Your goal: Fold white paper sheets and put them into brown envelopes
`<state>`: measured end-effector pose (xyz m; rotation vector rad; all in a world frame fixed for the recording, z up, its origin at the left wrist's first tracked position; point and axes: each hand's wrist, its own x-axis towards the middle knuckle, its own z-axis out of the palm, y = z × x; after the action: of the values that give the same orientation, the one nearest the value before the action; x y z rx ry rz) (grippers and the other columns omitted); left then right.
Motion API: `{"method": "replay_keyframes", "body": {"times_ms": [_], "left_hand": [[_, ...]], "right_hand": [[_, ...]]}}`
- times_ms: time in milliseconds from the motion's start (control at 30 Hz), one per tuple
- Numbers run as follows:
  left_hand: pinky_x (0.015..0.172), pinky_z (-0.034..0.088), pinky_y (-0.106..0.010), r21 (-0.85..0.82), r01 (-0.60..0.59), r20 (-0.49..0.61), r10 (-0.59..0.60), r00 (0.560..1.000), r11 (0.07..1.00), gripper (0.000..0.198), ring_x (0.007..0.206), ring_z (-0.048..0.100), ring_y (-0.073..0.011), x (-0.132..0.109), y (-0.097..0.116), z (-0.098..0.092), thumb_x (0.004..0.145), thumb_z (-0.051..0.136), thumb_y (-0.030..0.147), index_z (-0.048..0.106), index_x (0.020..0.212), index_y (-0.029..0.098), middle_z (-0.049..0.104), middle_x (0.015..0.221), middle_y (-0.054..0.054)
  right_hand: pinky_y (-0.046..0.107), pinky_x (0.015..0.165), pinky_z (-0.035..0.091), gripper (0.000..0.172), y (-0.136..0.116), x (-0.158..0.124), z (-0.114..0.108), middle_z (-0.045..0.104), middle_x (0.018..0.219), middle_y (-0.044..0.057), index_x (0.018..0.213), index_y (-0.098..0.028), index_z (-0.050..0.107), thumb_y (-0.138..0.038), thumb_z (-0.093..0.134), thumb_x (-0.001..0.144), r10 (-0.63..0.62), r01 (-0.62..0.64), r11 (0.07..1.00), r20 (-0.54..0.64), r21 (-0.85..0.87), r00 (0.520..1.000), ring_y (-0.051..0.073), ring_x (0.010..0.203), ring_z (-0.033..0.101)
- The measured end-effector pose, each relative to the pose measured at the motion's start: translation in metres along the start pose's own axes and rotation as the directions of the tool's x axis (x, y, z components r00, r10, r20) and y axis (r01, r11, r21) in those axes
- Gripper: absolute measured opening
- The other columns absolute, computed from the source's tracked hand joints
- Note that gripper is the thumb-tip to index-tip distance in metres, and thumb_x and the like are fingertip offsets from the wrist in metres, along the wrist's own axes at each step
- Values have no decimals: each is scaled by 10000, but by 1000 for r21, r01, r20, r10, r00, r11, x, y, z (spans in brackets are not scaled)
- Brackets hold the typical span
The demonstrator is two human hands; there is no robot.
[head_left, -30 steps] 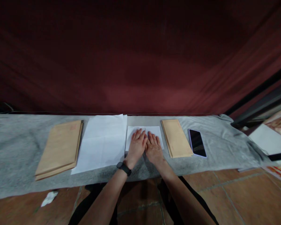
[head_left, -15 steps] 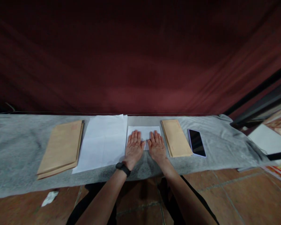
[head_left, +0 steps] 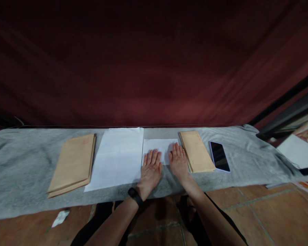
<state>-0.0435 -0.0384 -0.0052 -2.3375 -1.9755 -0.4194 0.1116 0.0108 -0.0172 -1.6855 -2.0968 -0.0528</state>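
Observation:
A folded sheet of white paper [head_left: 157,144] lies crosswise on the grey cloth in front of me. My left hand [head_left: 151,169] rests flat over its lower left part, fingers stretched out, with a dark band on the wrist. On the right end of the sheet lies my right hand [head_left: 178,163], also flat, its fingers side by side. Close beside that hand is a stack of narrow brown envelopes [head_left: 197,152]. Large white sheets [head_left: 118,157] lie just left of my left hand. Part of the folded sheet is hidden under the hands.
Larger brown envelopes [head_left: 72,162] are stacked at the left. A phone [head_left: 219,156] with a purple edge lies at the right. The grey cloth [head_left: 248,160] covers the long surface, and a dark red curtain [head_left: 154,85] hangs behind. A white scrap [head_left: 61,218] lies on the tiled floor.
My left hand has slid back toward me over the folded sheet, uncovering more of its upper part. My right hand stays at the right end. The whole view has shifted slightly.

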Motion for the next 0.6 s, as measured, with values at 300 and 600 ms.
{"method": "replay_keyframes", "body": {"times_ms": [300, 600], "left_hand": [[1222, 170, -507, 12, -48, 31, 48, 998, 999, 590, 1493, 202, -283, -6, 7, 9, 941, 360, 228, 312, 1511, 84, 332, 1579, -151], [1212, 132, -562, -10, 5, 43, -5, 999, 1000, 574, 1499, 182, -282, -4, 9, 5, 961, 323, 275, 336, 1500, 77, 321, 1581, -160]], "right_hand": [[421, 1203, 262, 542, -34, 16, -2, 391, 1548, 88, 1478, -142, 414, -394, 189, 1054, -333, 250, 913, 233, 324, 914, 177, 1454, 307], [452, 1194, 215, 494, -32, 60, 11, 307, 1587, 61, 1502, -209, 379, -349, 222, 1055, -284, 293, 956, 326, 23, 902, 219, 1470, 270]]}}
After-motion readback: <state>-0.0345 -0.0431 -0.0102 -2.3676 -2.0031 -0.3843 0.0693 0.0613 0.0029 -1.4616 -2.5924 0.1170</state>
